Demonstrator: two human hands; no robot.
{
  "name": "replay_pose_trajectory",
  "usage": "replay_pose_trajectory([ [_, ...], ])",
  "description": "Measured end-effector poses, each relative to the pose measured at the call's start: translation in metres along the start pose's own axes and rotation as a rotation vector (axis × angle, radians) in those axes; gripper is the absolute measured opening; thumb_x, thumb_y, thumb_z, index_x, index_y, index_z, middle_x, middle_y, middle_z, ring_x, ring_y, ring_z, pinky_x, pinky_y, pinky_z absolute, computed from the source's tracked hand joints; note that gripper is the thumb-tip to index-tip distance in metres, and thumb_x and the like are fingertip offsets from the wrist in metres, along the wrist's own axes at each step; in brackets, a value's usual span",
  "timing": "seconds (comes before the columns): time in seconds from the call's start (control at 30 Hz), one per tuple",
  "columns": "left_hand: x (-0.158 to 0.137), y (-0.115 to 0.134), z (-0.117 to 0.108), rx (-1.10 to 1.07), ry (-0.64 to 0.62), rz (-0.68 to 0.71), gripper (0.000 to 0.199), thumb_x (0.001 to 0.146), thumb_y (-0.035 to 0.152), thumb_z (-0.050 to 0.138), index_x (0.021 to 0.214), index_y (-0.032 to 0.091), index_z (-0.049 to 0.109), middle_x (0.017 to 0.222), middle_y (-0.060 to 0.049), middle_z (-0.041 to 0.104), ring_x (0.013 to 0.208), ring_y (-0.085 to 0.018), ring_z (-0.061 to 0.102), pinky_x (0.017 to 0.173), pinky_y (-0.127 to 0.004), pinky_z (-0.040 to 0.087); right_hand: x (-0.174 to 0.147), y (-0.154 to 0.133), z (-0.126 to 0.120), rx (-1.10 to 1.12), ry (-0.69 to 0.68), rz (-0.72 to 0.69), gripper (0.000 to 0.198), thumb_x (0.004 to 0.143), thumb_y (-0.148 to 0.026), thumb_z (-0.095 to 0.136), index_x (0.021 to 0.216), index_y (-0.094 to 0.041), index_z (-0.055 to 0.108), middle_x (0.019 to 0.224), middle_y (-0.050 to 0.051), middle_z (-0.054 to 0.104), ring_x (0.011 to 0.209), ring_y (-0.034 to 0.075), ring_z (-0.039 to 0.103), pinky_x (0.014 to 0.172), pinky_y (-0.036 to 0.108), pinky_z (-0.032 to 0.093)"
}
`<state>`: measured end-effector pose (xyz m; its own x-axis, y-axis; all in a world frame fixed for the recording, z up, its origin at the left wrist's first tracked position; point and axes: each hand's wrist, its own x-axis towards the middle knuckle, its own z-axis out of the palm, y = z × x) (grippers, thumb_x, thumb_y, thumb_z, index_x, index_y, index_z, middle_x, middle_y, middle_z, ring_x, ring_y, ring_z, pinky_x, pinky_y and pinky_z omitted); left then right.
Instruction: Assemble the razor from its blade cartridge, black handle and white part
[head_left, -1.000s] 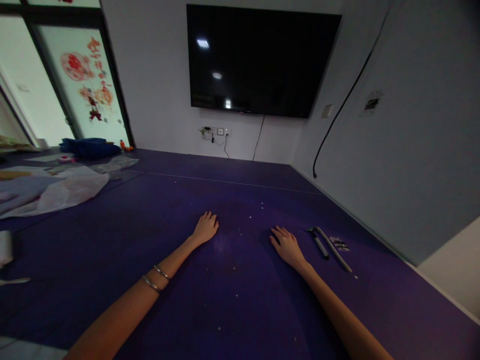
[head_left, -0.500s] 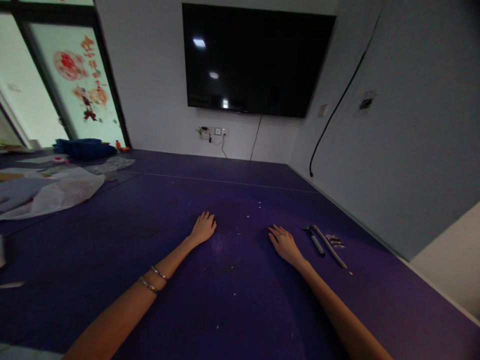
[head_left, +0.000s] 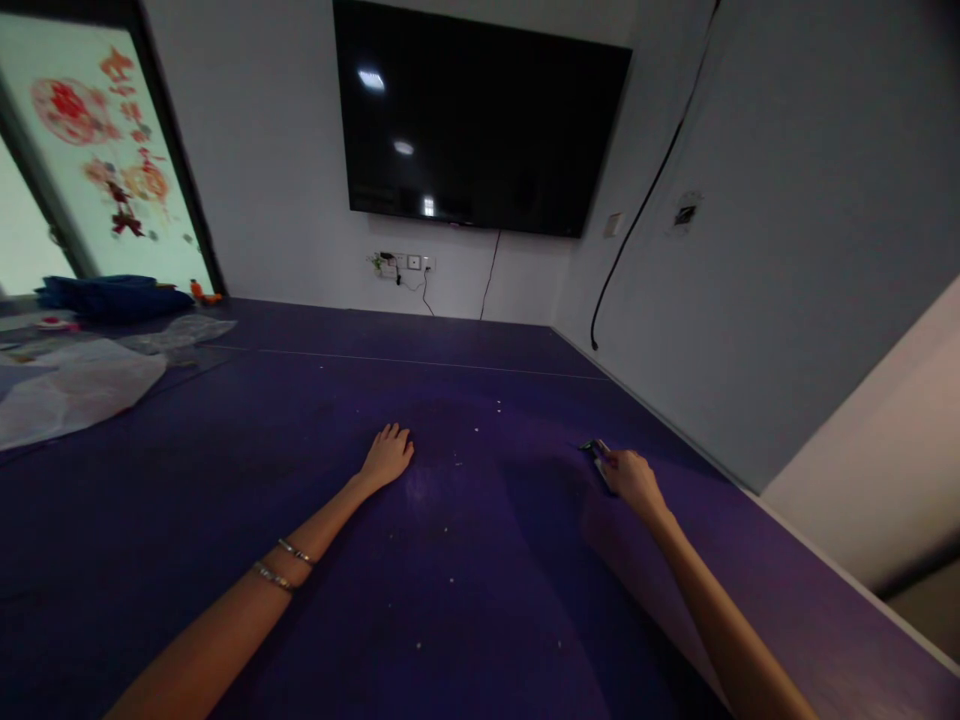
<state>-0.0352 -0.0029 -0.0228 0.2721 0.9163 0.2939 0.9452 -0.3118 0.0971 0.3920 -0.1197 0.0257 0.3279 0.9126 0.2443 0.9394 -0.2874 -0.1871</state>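
Note:
My left hand [head_left: 388, 458] lies palm down on the purple tabletop [head_left: 300, 480], fingers stretched out, holding nothing. Two metal bangles [head_left: 285, 566] circle that forearm. Over on the right, my right hand [head_left: 634, 480] has its fingers closed at the upper end of a long pale stick [head_left: 603, 448]; most of the stick is hidden by the hand. Just left of these fingers lies a small tool with a grey-and-black handle [head_left: 606, 478], its dark head pointing left. I cannot tell whether the fingers also touch this tool.
Small white specks [head_left: 476, 430] dot the tabletop between the hands. A clear plastic sheet [head_left: 90, 380] and a folded dark blue cloth [head_left: 112, 298] lie at the far left. A black cable [head_left: 645, 200] hangs along the right wall. A television [head_left: 480, 120] is mounted ahead.
My right hand has moved right from the bare tabletop to the pale stick and closed its fingers there. The left hand stays flat. The view has turned slightly right.

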Motion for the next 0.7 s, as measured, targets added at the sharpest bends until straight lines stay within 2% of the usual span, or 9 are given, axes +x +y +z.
replay_pose_trajectory([
  [0.17, 0.000, 0.001, -0.003, -0.012, -0.008, 0.000, 0.047, 0.087, 0.030, 0.030, 0.122, 0.005, 0.049, 0.131, -0.020, 0.044, 0.126, -0.031, 0.033, 0.101, -0.043, 0.028, -0.003, 0.004, 0.008, -0.033, -0.105, 0.025, 0.026, 0.077, -0.027, 0.047, 0.083, -0.014, 0.069, 0.082, 0.013, 0.067, 0.077, 0.022, 0.063, 0.061, 0.025, 0.039],
  [0.33, 0.001, 0.000, -0.002, -0.009, -0.010, 0.004, 0.046, 0.086, 0.030, 0.031, 0.122, 0.006, 0.049, 0.131, -0.020, 0.044, 0.126, -0.030, 0.034, 0.100, -0.043, 0.029, 0.000, 0.008, 0.015, -0.059, -0.129, 0.018, 0.024, 0.073, -0.016, 0.046, 0.080, -0.013, 0.069, 0.080, 0.013, 0.067, 0.075, 0.020, 0.063, 0.060, 0.024, 0.038],
  [0.57, 0.001, 0.000, 0.000, -0.050, 0.016, 0.002, 0.045, 0.086, 0.029, 0.033, 0.120, 0.005, 0.050, 0.129, -0.021, 0.045, 0.125, -0.031, 0.036, 0.100, -0.042, 0.029, -0.003, 0.010, 0.019, -0.010, -0.099, 0.046, 0.029, 0.074, -0.014, 0.047, 0.094, -0.015, 0.068, 0.088, 0.012, 0.067, 0.081, 0.021, 0.063, 0.062, 0.023, 0.037],
  [0.7, 0.004, 0.004, -0.008, -0.104, 0.046, -0.026, 0.039, 0.085, 0.029, 0.037, 0.113, 0.008, 0.056, 0.120, -0.017, 0.054, 0.118, -0.027, 0.044, 0.098, -0.040, 0.031, -0.006, 0.005, 0.018, -0.002, -0.084, 0.063, 0.028, 0.078, -0.017, 0.044, 0.095, -0.014, 0.067, 0.089, 0.013, 0.067, 0.082, 0.021, 0.062, 0.065, 0.024, 0.038],
])
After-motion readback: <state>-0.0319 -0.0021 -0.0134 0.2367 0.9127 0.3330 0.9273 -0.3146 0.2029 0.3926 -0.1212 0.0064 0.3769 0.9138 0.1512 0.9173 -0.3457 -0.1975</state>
